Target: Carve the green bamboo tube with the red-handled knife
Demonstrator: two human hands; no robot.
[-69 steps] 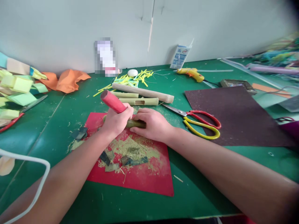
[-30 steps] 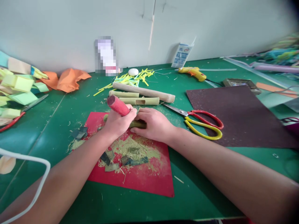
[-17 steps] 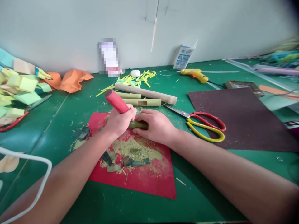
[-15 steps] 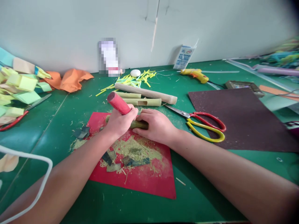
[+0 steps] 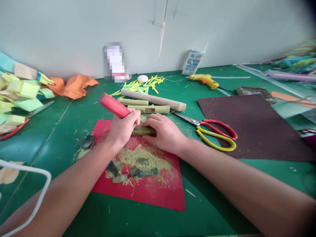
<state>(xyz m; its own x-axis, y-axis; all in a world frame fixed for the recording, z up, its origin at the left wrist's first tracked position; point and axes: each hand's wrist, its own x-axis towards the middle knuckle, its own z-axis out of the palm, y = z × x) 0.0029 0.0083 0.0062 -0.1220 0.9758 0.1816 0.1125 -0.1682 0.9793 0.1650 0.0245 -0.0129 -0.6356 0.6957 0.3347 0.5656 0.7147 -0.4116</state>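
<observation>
My left hand is closed round a tool with a thick red handle that slants up to the left; its working end is hidden under my fingers. My right hand lies on a short green bamboo piece, fingers wrapped over it, pressing it onto a red mat. Pale green shavings and dark bark chips are strewn over the mat in front of both hands.
Beyond the hands lie a long wooden stick and two bamboo sections. Red-and-yellow scissors and a dark brown sheet are at the right, a yellow glue gun farther back. Coloured paper pieces pile at the left.
The red handle has tilted lower and farther to the left while my left hand works at the bamboo piece. My right hand has stayed on the bamboo.
</observation>
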